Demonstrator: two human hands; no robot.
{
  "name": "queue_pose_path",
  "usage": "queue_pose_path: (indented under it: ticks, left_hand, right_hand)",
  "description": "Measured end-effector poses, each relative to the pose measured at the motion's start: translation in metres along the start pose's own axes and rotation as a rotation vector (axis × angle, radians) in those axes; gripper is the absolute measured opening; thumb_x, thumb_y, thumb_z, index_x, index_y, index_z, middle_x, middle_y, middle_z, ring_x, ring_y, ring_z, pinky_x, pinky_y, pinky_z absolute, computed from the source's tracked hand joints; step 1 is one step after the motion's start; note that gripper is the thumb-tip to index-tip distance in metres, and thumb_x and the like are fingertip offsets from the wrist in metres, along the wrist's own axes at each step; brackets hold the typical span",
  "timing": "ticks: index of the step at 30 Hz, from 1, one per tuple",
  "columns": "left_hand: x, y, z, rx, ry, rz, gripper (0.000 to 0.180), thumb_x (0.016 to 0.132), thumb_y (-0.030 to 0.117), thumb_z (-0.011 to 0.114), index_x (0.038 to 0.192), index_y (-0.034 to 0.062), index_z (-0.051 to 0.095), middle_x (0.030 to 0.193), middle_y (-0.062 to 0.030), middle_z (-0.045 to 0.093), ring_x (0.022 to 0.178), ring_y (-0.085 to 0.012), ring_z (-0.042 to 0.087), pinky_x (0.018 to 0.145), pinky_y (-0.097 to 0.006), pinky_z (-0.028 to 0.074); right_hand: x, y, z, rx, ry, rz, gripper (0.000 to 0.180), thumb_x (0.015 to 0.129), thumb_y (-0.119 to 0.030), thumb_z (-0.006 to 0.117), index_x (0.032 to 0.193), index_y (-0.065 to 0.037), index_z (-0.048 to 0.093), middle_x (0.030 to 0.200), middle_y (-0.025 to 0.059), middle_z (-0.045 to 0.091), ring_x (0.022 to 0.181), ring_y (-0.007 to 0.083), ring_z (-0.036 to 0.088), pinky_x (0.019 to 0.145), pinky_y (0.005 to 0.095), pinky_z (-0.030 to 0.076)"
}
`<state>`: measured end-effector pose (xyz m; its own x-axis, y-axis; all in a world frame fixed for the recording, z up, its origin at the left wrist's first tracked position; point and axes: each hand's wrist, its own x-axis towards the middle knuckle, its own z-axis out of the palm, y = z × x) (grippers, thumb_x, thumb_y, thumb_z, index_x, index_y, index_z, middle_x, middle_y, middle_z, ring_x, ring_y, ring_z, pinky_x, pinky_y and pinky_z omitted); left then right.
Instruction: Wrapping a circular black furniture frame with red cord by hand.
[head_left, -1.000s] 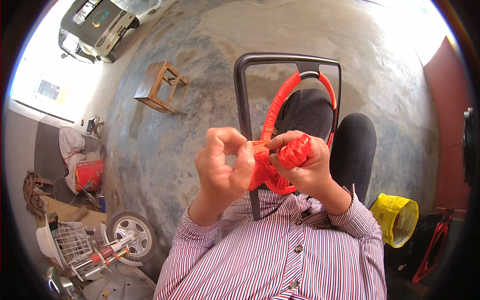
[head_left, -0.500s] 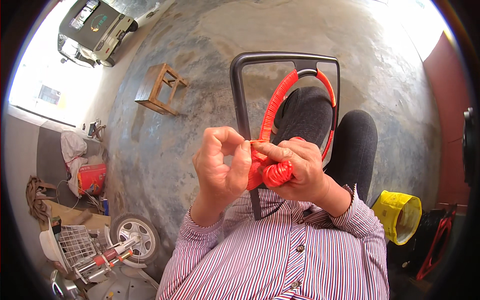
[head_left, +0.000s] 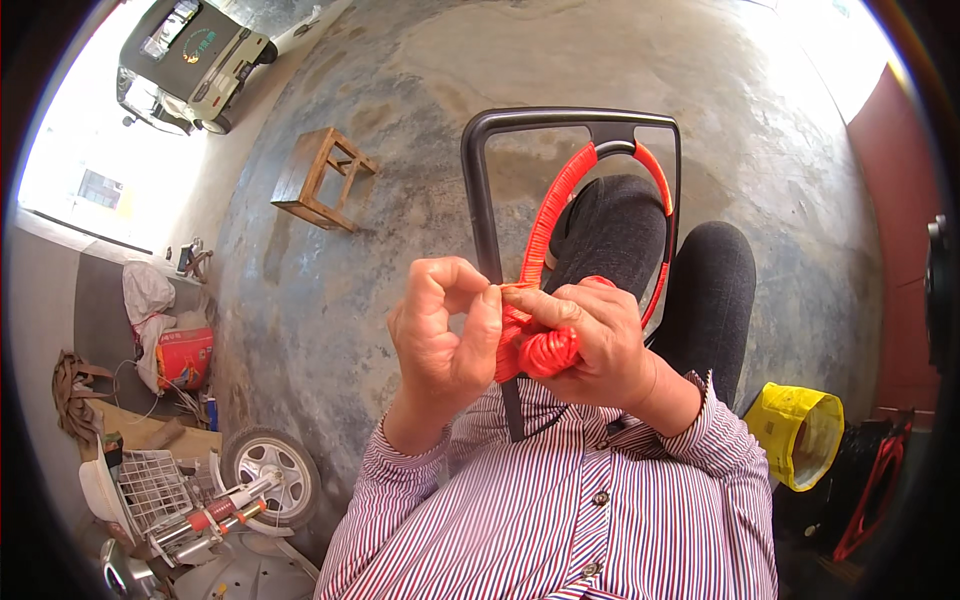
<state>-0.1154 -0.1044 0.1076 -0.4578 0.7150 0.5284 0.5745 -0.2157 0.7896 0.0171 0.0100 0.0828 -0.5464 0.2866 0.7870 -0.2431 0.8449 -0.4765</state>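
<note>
A black metal frame [head_left: 480, 205] with rounded corners rests across my lap. Inside it is a ring [head_left: 553, 210] wound closely in red-orange plastic cord, with a bare dark stretch at its top. My left hand [head_left: 440, 330] pinches a thin strand between thumb and forefinger at the ring's near left side. Close against it, my right hand [head_left: 605, 335] grips a coiled bundle of red cord [head_left: 550, 353], its forefinger stretched toward the pinched strand. Both hands cover the near part of the ring.
A wooden stool [head_left: 322, 180] stands on the concrete floor, ahead to the left. Scooter parts with a wheel [head_left: 270, 475] lie at the near left, below a red bag [head_left: 184, 358]. At the right is a yellow bag [head_left: 790, 435]. A three-wheeled vehicle [head_left: 190, 65] is parked far left.
The cord bundle has shifted slightly left in my right hand, and its forefinger sits a little lower. My left hand keeps its pinch almost in place.
</note>
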Motion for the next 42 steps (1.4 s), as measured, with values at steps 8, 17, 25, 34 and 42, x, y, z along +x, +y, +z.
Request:
queue_pose_path:
  ticks: [8,17,25,34,42]
  left_hand:
    - [-0.007,0.008,-0.002,-0.038,0.057,-0.094,0.022,0.082,-0.001,0.066,0.099,-0.0016,0.052,0.087,-0.0092,0.064,0.077,-0.0159,0.069,0.07,-0.027,0.055]
    - [-0.001,0.013,-0.004,0.232,0.048,-0.026,0.017,0.079,-0.001,0.068,0.091,-0.0007,0.056,0.072,-0.0095,0.067,0.064,-0.0159,0.069,0.061,-0.027,0.055]
    - [0.001,0.024,-0.007,0.389,0.037,0.015,0.006,0.083,-0.003,0.065,0.082,-0.0034,0.059,0.067,-0.0061,0.066,0.06,-0.0076,0.064,0.055,-0.023,0.051]
    - [0.005,0.022,-0.023,-0.052,-0.071,-0.325,0.006,0.089,0.0,0.063,0.084,-0.0023,0.06,0.072,-0.0063,0.07,0.065,-0.0086,0.066,0.057,-0.024,0.054]
    - [0.007,0.016,-0.029,-0.239,-0.137,-0.322,0.01,0.094,0.004,0.062,0.088,-0.002,0.058,0.078,-0.008,0.069,0.067,-0.0115,0.067,0.059,-0.025,0.056]
  right_hand:
    - [0.003,0.002,0.002,0.165,-0.005,0.067,0.048,0.06,-0.015,0.082,0.103,-0.006,0.064,0.086,0.0081,0.07,0.074,0.0249,0.071,0.064,0.0344,0.056]
    - [0.001,0.006,0.008,0.193,0.026,0.023,0.047,0.06,-0.012,0.079,0.104,-0.001,0.065,0.086,0.01,0.071,0.064,0.0245,0.067,0.059,0.034,0.054]
    - [0.001,0.003,0.008,0.137,-0.005,0.05,0.047,0.061,-0.016,0.082,0.104,-0.006,0.064,0.084,0.0086,0.07,0.072,0.0242,0.07,0.063,0.0333,0.055]
    - [0.003,-0.001,0.007,0.263,-0.002,0.118,0.045,0.062,-0.009,0.079,0.105,-0.005,0.065,0.084,0.0109,0.069,0.072,0.0261,0.07,0.065,0.0332,0.056]
    - [-0.014,0.002,0.005,0.774,0.082,0.739,0.023,0.085,-0.005,0.072,0.105,0.0,0.063,0.088,0.0035,0.068,0.077,0.0085,0.065,0.069,0.0257,0.054]
